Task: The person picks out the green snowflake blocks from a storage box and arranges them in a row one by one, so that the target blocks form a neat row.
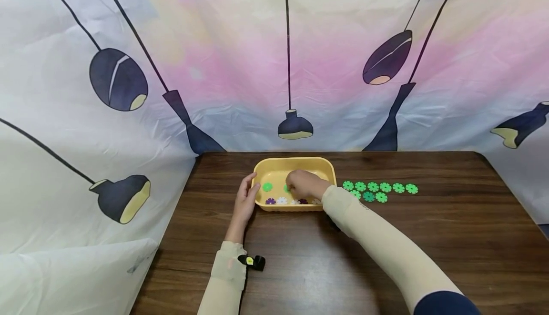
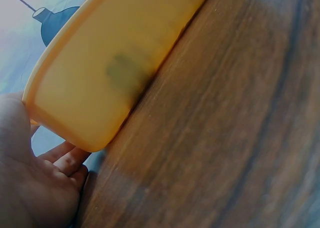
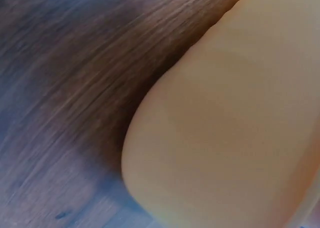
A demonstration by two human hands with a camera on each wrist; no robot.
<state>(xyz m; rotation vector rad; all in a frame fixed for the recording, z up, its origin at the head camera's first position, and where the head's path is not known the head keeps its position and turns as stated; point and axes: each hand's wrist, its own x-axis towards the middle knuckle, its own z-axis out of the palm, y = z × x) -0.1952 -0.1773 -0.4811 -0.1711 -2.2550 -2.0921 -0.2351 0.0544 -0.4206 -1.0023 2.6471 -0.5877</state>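
A shallow yellow plastic basin (image 1: 279,166) stands on the table with notched flower-shaped discs inside. My left hand (image 1: 246,199) holds its left end, thumb at the rim and fingers against the outer wall, as the left wrist view shows. Inside the basin, my right hand (image 1: 305,185) reaches down with bent fingers beside a partly covered green disc (image 1: 286,188); its fingertips are hidden. Another green disc (image 1: 267,187) lies to the left. Along the near wall are a purple disc (image 1: 270,201), a white disc (image 1: 281,200) and others. The right wrist view shows only the basin's outer wall (image 3: 225,118).
Right of the basin, several green discs (image 1: 373,187) lie in two rows on the dark wooden table (image 1: 450,238), one a darker green disc (image 1: 369,196). A cloth backdrop (image 1: 240,67) with printed lamps hangs behind. The right forearm crosses the table's near right side.
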